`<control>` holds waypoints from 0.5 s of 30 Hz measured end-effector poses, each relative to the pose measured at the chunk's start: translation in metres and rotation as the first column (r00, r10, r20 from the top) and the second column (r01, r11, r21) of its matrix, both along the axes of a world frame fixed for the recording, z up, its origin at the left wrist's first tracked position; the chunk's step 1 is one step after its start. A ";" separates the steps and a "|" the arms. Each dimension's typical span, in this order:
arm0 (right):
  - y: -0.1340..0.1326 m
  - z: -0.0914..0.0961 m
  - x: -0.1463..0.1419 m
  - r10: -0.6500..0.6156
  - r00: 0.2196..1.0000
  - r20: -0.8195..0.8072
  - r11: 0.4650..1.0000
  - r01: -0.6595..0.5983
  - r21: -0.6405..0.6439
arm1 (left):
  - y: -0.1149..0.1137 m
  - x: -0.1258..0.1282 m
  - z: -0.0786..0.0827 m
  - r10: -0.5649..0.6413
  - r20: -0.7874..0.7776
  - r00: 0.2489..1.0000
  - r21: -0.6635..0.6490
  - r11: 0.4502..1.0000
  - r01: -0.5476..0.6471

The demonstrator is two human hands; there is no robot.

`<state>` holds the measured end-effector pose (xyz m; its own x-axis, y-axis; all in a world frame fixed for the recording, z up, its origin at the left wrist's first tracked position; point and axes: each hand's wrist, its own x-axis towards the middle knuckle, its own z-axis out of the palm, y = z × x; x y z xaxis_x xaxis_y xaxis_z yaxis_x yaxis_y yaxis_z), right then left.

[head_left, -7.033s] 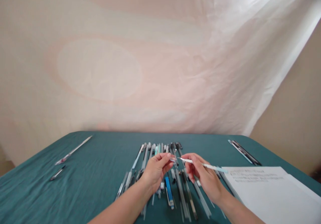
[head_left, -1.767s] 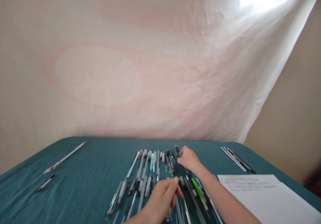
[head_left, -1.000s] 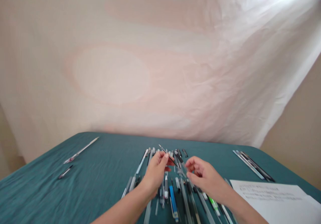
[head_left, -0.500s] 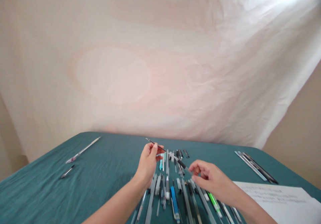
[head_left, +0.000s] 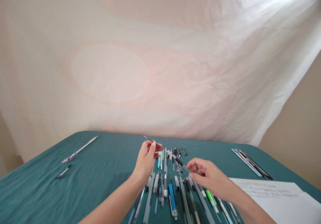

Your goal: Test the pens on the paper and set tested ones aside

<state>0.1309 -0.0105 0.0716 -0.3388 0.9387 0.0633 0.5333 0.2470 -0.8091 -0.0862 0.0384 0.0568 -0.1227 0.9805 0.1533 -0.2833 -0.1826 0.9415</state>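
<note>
My left hand (head_left: 146,157) pinches a thin dark pen refill (head_left: 147,138) between thumb and fingers, its narrow tip pointing up and left. In line with it, a clear pen barrel with a dark grip (head_left: 179,161) slopes down to my right hand (head_left: 204,173), whose thumb and fingertips close on its lower end. Whether refill and barrel are joined I cannot make out. Both hands are raised over many loose pens and pen parts. Below them lie a blue pen (head_left: 172,200) and a green highlighter (head_left: 212,200).
The table has a dark green cloth (head_left: 110,163). A long clear pen (head_left: 80,150) and a short dark pen piece (head_left: 64,171) lie at left. Several pens (head_left: 250,163) lie together at right, behind printed paper sheets (head_left: 273,200). Small black caps (head_left: 184,151) sit farther back. A pale sheet hangs behind.
The view has shifted slightly, so everything appears a little farther left. Both hands keep the same hold on the refill and barrel, with hardly any movement between them.
</note>
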 end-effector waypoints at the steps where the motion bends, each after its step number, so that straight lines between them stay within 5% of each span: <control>1: 0.000 0.001 0.000 0.000 1.000 0.000 1.000 0.000 0.003 | 0.000 0.000 0.000 -0.001 0.004 1.000 -0.004 1.000 0.001; 15: -0.005 0.004 -0.005 0.049 0.998 -0.043 0.998 -0.050 -0.034 | -0.012 0.009 0.002 -0.169 0.019 0.985 -0.020 0.985 0.170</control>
<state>0.1263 -0.0152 0.0753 -0.3829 0.9227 0.0457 0.4867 0.2435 -0.8390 -0.0772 0.0265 0.0584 0.0431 0.9904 0.1314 -0.3241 -0.1106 0.9395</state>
